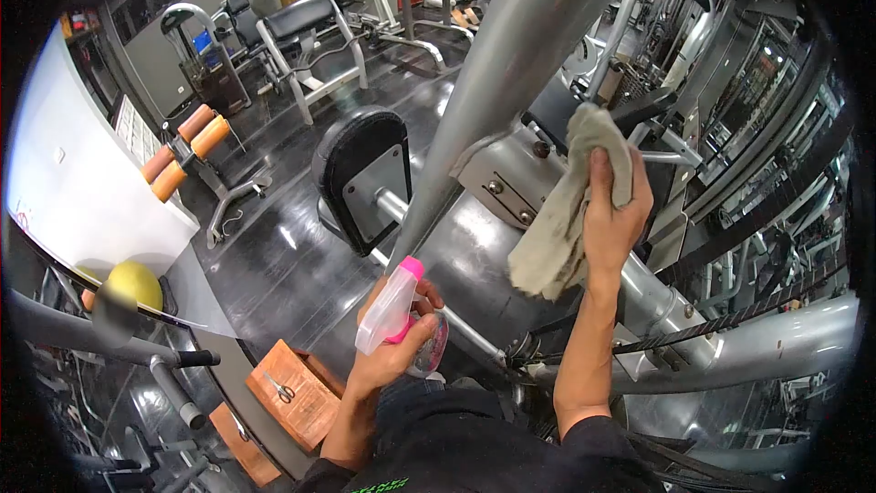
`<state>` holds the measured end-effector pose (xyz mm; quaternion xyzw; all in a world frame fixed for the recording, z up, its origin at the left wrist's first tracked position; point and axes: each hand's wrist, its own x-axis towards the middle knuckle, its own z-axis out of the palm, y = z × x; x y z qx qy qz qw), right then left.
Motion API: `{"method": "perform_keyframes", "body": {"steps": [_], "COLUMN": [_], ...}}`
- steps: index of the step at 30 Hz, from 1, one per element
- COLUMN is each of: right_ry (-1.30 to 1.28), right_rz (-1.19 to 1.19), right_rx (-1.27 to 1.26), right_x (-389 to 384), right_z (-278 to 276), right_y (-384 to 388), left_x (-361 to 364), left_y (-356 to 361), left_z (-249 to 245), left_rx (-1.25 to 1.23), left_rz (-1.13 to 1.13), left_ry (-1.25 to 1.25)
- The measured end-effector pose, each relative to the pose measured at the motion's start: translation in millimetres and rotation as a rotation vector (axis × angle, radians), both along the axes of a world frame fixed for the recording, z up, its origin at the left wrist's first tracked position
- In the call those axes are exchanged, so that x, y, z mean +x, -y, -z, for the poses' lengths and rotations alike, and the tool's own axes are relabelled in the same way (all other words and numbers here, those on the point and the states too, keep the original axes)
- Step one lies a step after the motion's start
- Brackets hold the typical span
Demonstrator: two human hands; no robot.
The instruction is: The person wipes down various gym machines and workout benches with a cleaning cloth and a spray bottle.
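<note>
My left hand point(398, 358) is wrapped round a spray bottle point(387, 310) with a translucent white head and a pink nozzle and trigger. The bottle's body shows partly below the fingers. In my right hand point(616, 219) is a crumpled, greyish-beige cloth point(561, 233), pinched between thumb and fingers, one end hanging down to the left. The cloth overlaps the bolted metal bracket point(511, 187) of a gym machine in this view. A thick grey tube point(493, 73) of that machine slants between my two hands.
A black padded seat back point(360, 178) stands just beyond the bottle. At lower left is a wooden box point(297, 393) with scissors point(281, 390) on top. A yellow ball point(137, 285) lies farther left. More gym machines point(310, 46) stand at the back; cables and tubes point(776, 356) run at right.
</note>
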<state>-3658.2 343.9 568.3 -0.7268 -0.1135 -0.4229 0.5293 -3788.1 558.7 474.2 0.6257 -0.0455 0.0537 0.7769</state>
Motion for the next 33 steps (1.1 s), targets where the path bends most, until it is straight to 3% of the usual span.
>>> {"method": "perform_keyframes", "body": {"steps": [2,4,5,7,18,21,22,24,25,30,32,33], "right_ry": [-0.035,0.276,0.276,0.137,0.172,0.147,0.148,0.253,0.18,0.167,0.154,0.175], "right_rz": [-0.012,0.053,0.054,0.099,-0.232,-0.055,-0.058,0.089,0.125,0.04,-0.154,-0.137], "right_rx": [0.022,-0.287,-0.288,-0.88,-0.845,-0.414,-0.412,-0.64,-0.774,-0.746,-0.803,-0.801], "right_x": [6,11,8,-1,-3,-1,0,4,0,-1,-7,-9], "right_z": [0,1,0,-1,4,16,15,9,5,4,0,3], "right_y": [1,-4,-9,-17,-6,-9,-10,-10,-14,-13,-8,-10], "left_x": [3,4,5,6,5,5,5,4,4,1,0,-1], "left_y": [-1,3,5,7,8,8,6,4,4,6,6,6], "left_z": [0,-2,-2,0,2,-2,-1,0,0,-1,-4,-5], "left_rx": [0.039,0.015,-0.009,-0.014,-0.007,-0.011,0.008,0.028,0.031,0.061,0.092,0.093], "left_rz": [0.018,0.013,0.007,0.027,0.052,0.038,0.05,0.062,0.057,0.045,0.043,0.044], "left_ry": [-0.011,0.02,0.046,0.046,0.074,0.086,0.092,0.099,0.091,0.096,0.09,0.092]}}
